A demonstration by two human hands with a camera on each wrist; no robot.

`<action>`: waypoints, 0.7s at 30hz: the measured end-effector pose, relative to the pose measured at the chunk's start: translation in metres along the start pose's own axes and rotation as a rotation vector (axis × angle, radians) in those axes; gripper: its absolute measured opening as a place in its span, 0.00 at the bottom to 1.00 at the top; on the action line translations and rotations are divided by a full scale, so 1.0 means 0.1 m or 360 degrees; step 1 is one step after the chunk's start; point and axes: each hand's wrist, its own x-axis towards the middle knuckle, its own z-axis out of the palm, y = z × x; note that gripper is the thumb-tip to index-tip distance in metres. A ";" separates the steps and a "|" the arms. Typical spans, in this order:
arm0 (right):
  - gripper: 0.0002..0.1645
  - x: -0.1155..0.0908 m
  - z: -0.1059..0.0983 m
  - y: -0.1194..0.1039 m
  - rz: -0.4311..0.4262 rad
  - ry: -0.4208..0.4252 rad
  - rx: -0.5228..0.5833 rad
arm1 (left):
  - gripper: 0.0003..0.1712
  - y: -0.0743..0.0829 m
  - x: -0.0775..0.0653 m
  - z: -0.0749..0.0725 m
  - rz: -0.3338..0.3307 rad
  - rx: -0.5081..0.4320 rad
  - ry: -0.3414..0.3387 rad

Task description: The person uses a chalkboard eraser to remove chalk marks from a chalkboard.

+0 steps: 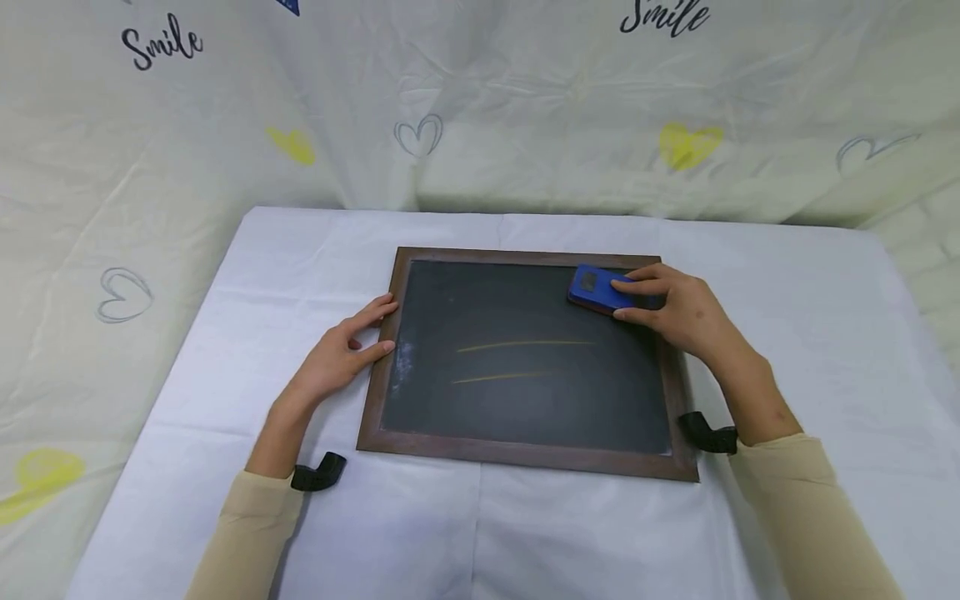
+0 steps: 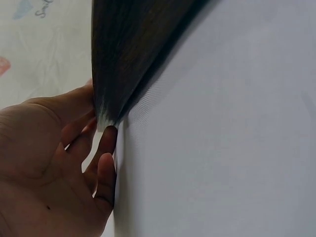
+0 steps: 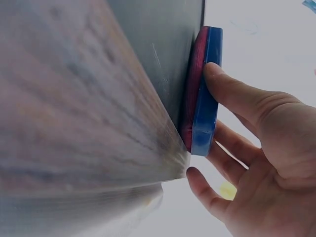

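Note:
A chalkboard with a brown wooden frame lies on the table, two thin yellow chalk lines across its middle. My right hand grips a blue chalkboard eraser between thumb and fingers, at the board's upper right. In the right wrist view the eraser's dark red pad faces the board. At the left frame edge, my left hand touches the wood with its thumb and fingertips, the fingers relaxed. The left wrist view shows the fingers against the side of the frame.
A white cloth covers the table around the board. Pale smudges of chalk mark the board's left side. Behind the table hangs a light curtain printed with hearts and words. A black band piece shows at each wrist.

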 end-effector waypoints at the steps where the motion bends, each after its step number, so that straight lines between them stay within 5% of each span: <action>1: 0.31 0.00 0.00 0.00 0.0003 0.0003 0.0013 | 0.38 0.00 0.00 0.00 0.0001 0.0000 0.0000; 21: 0.30 -0.07 0.01 0.01 -0.0044 0.0055 0.0012 | 0.38 -0.01 -0.03 0.03 0.0012 0.0002 0.0013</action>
